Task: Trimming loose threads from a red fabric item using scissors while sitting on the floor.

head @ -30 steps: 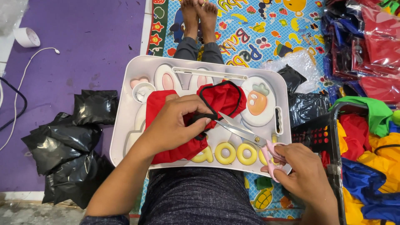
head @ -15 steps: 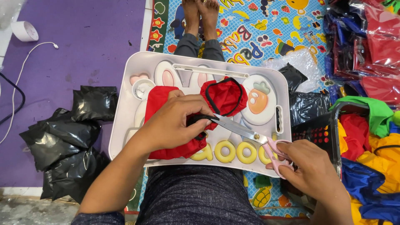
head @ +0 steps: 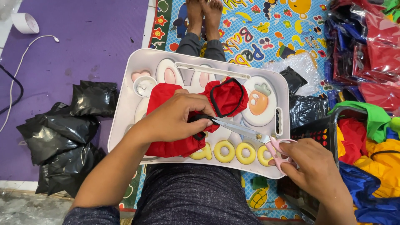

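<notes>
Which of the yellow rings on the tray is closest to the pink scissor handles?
The rightmost yellow ring, at the end of the row on the white tray. It sits right beside the scissors in the right hand; the others lie farther left.

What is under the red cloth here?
The red cloth lies on a white tray printed with yellow rings; the print beneath it is covered. The left hand presses on top.

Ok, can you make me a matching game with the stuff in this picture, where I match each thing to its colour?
Things:
1. scissors handles
2. cloth under the left hand
3. plastic bags on the floor
4. tray

Colours:
a. black
b. white
c. pink
d. red

Pairs: 1-c, 2-d, 3-a, 4-b. The right hand holds the scissors.
</notes>
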